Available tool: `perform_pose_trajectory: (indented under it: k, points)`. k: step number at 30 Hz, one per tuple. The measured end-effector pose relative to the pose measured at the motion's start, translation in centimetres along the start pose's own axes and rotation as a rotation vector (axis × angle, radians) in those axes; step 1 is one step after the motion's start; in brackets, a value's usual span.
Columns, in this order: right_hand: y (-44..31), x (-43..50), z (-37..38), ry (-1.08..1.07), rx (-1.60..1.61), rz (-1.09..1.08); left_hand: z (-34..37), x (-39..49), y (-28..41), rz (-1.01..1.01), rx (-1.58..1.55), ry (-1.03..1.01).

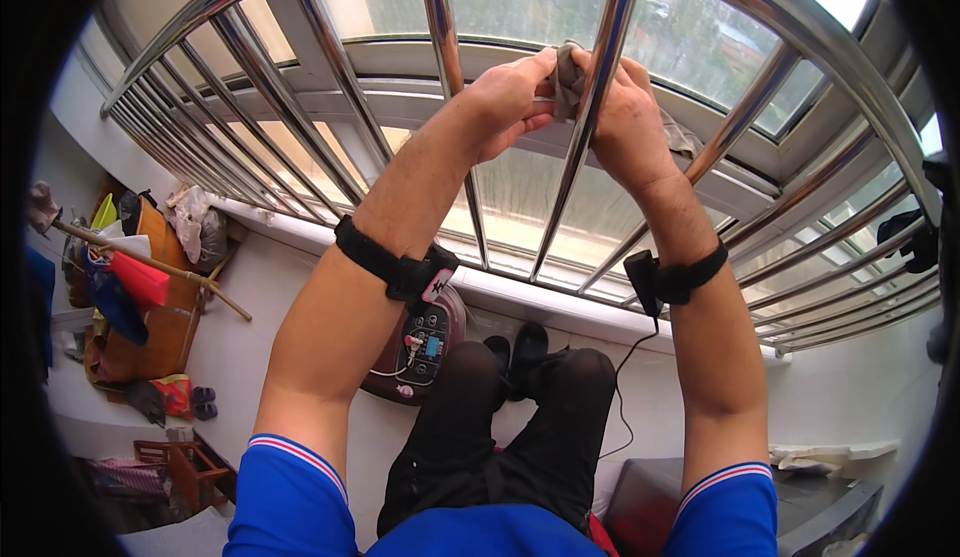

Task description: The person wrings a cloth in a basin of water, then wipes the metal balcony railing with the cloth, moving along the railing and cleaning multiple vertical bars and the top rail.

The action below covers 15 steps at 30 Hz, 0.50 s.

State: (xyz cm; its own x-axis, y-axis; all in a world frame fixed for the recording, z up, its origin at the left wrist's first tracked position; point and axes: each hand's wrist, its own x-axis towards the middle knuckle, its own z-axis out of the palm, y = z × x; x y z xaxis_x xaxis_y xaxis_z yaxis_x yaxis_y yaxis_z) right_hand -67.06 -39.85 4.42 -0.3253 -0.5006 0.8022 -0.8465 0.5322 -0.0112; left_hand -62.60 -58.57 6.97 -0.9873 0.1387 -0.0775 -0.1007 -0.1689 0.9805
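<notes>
A grey-beige cloth (568, 80) is bunched between my two hands at one of the upright metal bars (581, 125) of the window guard rail. My left hand (517, 103) pinches the cloth on the left side of that bar, its lower fingers loosely curled. On the bar's right side, my right hand (630, 118) grips the cloth, its fingertips partly hidden behind the bar. A loose end of the cloth hangs past my right wrist near the window frame (720, 133). How far the cloth wraps around the bar cannot be made out.
The curved top rail (795, 9) arches overhead. A maroon appliance with a control panel (427, 347) stands by my left knee. A cable (630, 407) hangs from my right wrist strap. Bags, a wooden stick (150, 251) and a brown board (161, 332) lie left; a grey box (645, 497) sits right.
</notes>
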Motion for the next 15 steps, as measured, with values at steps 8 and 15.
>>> perform_pose_trajectory:
  k: [8,15]
  points:
    - [-2.9,-2.3,-2.9,0.255,0.201,0.192,0.5,2.5,-0.2,0.261,0.905,0.213]
    - [-3.7,-5.8,-3.0,0.087,-0.016,0.32,1.7,5.6,-0.1,0.274,0.918,0.109]
